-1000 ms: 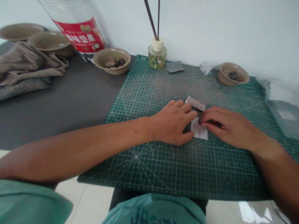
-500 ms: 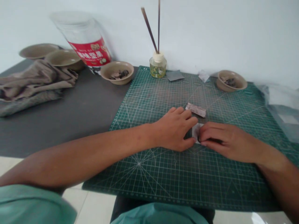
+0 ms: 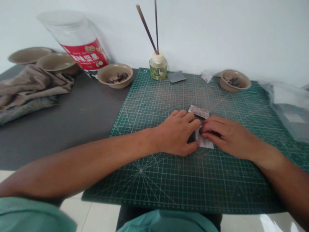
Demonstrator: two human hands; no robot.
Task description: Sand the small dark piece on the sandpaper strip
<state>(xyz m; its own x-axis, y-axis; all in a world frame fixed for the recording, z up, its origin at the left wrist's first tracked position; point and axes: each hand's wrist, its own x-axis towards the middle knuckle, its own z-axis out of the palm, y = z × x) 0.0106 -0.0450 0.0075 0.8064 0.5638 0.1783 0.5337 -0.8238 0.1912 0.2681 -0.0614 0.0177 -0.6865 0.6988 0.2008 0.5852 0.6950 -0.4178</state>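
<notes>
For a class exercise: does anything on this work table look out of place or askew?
The large clear plastic jar with a red label looks askew: it leans toward the white wall instead of standing upright, though the wide view may exaggerate the tilt.

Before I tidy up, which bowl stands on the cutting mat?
The far-right bowl of dark pieces, on the cutting mat; the other three bowls stand on the dark tabletop.
</notes>
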